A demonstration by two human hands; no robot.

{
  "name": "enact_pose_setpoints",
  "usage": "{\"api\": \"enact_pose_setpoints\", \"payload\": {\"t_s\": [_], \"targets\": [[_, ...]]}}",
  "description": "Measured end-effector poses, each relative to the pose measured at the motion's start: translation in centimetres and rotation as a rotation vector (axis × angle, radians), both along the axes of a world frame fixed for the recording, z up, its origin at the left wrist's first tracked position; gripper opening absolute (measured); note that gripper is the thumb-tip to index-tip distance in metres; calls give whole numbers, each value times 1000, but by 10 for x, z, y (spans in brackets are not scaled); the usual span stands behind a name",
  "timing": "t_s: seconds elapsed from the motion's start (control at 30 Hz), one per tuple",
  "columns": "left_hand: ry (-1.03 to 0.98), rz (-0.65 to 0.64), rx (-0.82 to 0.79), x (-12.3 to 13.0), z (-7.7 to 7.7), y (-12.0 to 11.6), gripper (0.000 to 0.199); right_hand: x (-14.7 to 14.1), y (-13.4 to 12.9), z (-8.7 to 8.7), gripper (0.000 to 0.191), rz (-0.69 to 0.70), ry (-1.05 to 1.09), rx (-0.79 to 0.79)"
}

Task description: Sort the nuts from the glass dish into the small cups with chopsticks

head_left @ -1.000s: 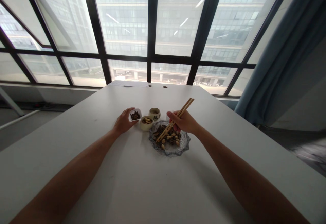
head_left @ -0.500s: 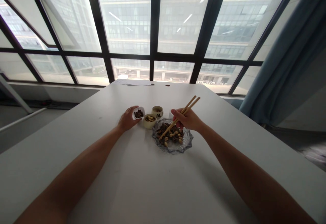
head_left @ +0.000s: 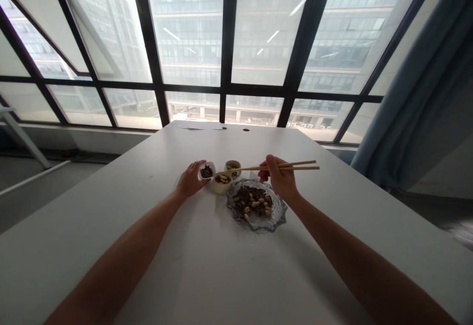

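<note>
My right hand (head_left: 280,177) grips a pair of wooden chopsticks (head_left: 295,165), held nearly level with the tips pointing left over the rear cup (head_left: 237,173). Whether the tips pinch anything is too small to tell. My left hand (head_left: 191,181) is wrapped around a small white cup (head_left: 212,166) with dark pieces in it, tilted toward me. Beside it stands a cream cup (head_left: 222,190) that contains peanuts. The rear cup carries a dark written character. In front of my right hand, a clear scalloped glass bowl (head_left: 280,216) bears dark seeds and peanuts (head_left: 247,210).
The white table (head_left: 207,266) stretches away to tall windows with dark frames. Paper sheets (head_left: 197,126) and round dark holes (head_left: 246,129) are at its far end. A blue curtain (head_left: 402,103) hangs at the right, and a white metal frame (head_left: 25,137) stands at left.
The chopsticks have swung up out of the glass bowl, from a steep slant to nearly level, with their tips now at the rear cup. My left hand still holds the white cup.
</note>
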State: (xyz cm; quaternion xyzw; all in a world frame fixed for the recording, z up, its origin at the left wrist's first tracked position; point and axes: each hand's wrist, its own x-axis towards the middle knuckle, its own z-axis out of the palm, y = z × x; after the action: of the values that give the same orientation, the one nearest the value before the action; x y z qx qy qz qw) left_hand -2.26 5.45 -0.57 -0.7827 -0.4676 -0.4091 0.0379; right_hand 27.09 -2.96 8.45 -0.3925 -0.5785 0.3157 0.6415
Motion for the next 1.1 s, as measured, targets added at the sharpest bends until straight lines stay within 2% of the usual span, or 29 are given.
{"api": "enact_pose_setpoints", "payload": {"t_s": [0.1,0.17,0.33,0.47,0.77,0.97,1.1], "targets": [[5,-10,14,-1,0,0,61,-6,0,-9,55,85,-96,-13],[7,-13,17,-1,0,1,61,-6,-1,-9,56,116,-148,-17],[10,-9,7,-1,-1,1,61,16,-3,17,63,-36,-170,-9],[10,4,-5,0,0,0,61,33,-5,32,65,-13,-344,-96],[24,1,3,-1,0,0,59,20,0,14,64,50,-447,-112],[19,-16,5,0,0,1,58,22,-3,20,65,22,-377,-105],[-68,-33,71,-1,-1,5,53,28,7,19,63,-6,-166,-179]]}}
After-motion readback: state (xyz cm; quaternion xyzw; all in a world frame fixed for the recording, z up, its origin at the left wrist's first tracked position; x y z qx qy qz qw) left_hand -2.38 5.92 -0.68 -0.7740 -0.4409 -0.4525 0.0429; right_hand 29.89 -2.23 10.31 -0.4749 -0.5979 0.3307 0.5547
